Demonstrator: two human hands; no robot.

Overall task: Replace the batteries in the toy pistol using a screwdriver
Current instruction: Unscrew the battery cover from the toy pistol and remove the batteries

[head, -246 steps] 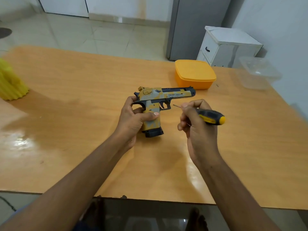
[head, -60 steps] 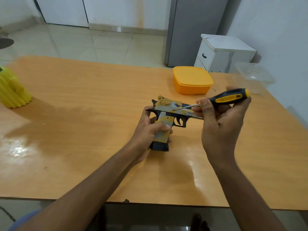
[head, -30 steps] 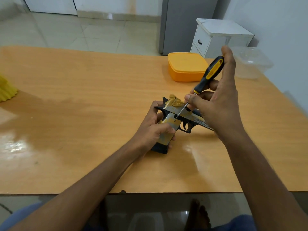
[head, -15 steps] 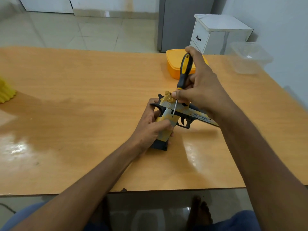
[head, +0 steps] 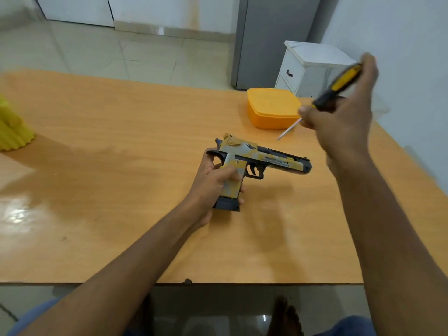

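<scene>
The left hand (head: 213,180) gripped the toy pistol (head: 252,163) by its grip, likely light, rigid plastic; the right hand (head: 339,117) held the screwdriver (head: 334,90) raised, apart.

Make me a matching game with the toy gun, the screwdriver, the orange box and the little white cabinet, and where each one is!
Things:
1. toy pistol
2. screwdriver
3. orange box
4. white cabinet

Places:
A. on the floor beyond the table
B. held by its grip in the left hand
C. lying shut on the table
D. raised in the air in the right hand

Pairs: 1-B, 2-D, 3-C, 4-A
</scene>
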